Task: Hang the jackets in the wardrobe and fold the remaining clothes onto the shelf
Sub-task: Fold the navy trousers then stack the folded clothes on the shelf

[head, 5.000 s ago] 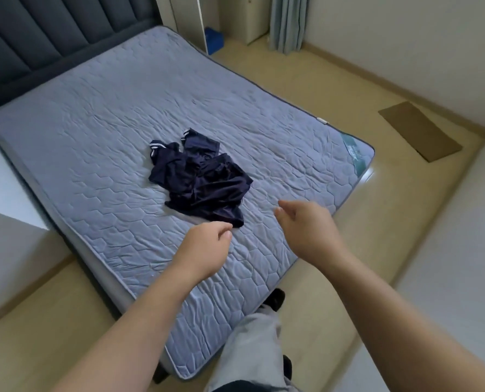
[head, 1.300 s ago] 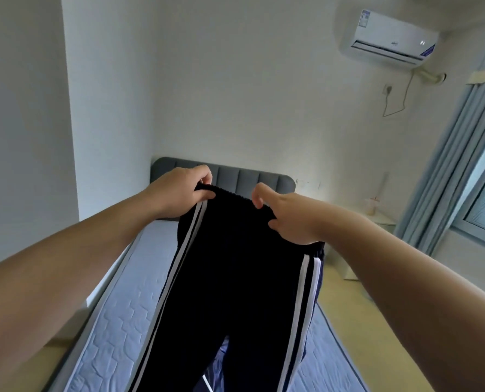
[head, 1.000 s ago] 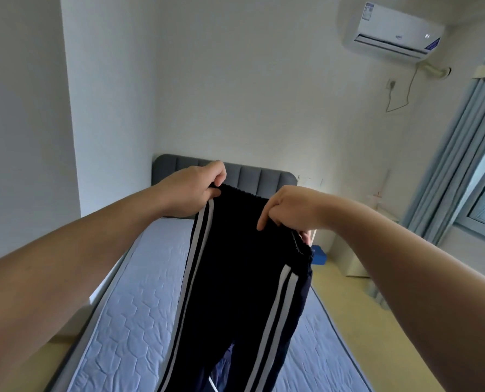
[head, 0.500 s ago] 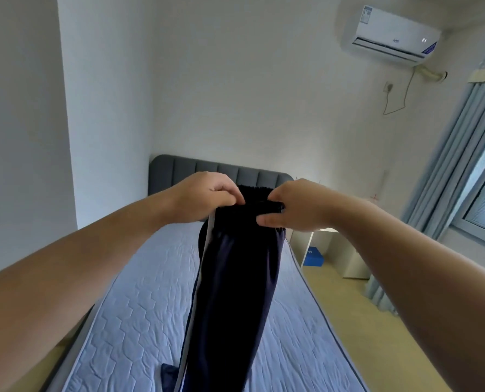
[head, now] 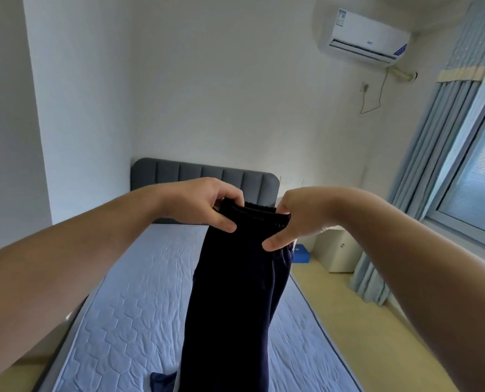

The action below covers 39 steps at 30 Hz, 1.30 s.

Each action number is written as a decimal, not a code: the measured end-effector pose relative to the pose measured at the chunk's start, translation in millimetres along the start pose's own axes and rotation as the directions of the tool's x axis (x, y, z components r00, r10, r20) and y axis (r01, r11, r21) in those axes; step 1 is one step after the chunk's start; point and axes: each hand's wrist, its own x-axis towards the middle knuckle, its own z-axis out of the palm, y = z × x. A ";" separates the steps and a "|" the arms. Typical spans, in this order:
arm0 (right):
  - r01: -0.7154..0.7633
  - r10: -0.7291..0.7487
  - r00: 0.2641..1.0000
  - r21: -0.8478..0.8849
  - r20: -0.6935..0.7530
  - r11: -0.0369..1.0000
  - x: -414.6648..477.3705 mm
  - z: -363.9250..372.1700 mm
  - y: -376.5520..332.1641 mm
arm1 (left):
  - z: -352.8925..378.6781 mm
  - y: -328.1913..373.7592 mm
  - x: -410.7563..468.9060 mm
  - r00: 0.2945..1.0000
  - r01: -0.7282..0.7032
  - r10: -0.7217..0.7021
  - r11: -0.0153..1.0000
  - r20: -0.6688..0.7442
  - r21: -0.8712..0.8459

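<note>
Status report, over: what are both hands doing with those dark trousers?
Left hand and right hand each pinch the waistband. Dark navy trousers hang folded lengthwise over the grey quilted mattress. No obstruction seen.

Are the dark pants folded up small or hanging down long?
Hanging long: left hand and right hand pinch the waistband; the pants droop over the bed.

Left hand (head: 204,203) and right hand (head: 298,219) pinch the waistband of dark trousers (head: 235,292), folded lengthwise and hanging over the grey quilted bed (head: 128,321); air conditioner (head: 366,36) on wall, curtains (head: 445,142) at right.
</note>
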 end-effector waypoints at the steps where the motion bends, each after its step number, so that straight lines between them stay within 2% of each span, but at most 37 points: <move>1: 0.015 -0.016 0.999 0.020 0.049 1.000 -3.8 -4.2 -1.3 | -1.3 1.4 3.6 1.000 -0.016 0.016 1.000 0.008 -0.020; 4: 0.045 -0.075 0.987 0.209 0.140 0.977 -16.9 -12.6 -0.9 | -5.3 6.1 16.4 0.999 -0.043 0.044 0.996 0.012 -0.074; 8: -0.019 0.008 1.000 0.389 0.031 0.921 -23.9 -9.0 13.8 | -9.0 11.5 35.1 0.998 -0.057 0.057 0.988 0.000 -0.146; 11: -0.043 0.079 0.996 0.583 -0.036 0.811 -29.9 -0.8 28.8 | -11.2 12.9 49.8 0.998 -0.029 0.045 0.962 0.051 -0.272; 15: 0.003 0.166 0.974 0.739 -0.154 0.674 -43.3 16.7 41.8 | -12.7 8.9 72.8 0.993 -0.027 0.057 0.965 0.107 -0.263; 17: 0.004 0.235 0.957 0.821 -0.168 0.571 -48.3 25.3 51.5 | -6.2 5.9 88.5 0.986 -0.026 0.080 0.940 0.146 -0.339; 20: -0.104 0.357 0.928 0.842 -0.110 0.529 -52.8 36.0 70.0 | 8.3 4.1 114.3 0.969 -0.040 0.144 0.894 0.201 -0.447; 23: -0.254 0.465 0.885 0.845 0.007 0.470 -55.2 45.8 88.4 | 26.3 2.8 139.5 0.950 -0.029 0.165 0.891 0.264 -0.453; 27: -0.341 0.506 0.846 0.901 0.169 0.268 -53.9 60.3 116.5 | 50.4 5.3 188.6 0.894 0.068 0.130 0.906 0.429 -0.418; 30: -0.392 0.616 0.757 0.906 0.219 0.159 -47.3 75.0 140.4 | 80.3 15.1 232.4 0.871 0.110 0.095 0.918 0.481 -0.382; 32: -0.455 0.703 0.681 0.872 0.208 0.182 -41.0 87.2 156.7 | 110.5 25.4 263.0 0.878 0.125 0.087 0.908 0.471 -0.400; 34: -0.534 0.801 0.572 0.821 0.176 0.201 -39.4 101.7 173.3 | 142.5 39.7 289.3 0.903 0.079 0.094 0.923 0.420 -0.377; 36: -0.599 0.883 0.456 0.771 0.107 0.216 -42.4 113.6 192.1 | 168.1 54.4 311.3 0.926 0.001 0.138 0.929 0.350 -0.370; 39: -0.606 0.946 0.307 0.745 -0.103 0.278 -56.2 125.3 219.0 | 190.9 73.8 338.2 0.942 -0.129 0.247 0.892 0.227 -0.434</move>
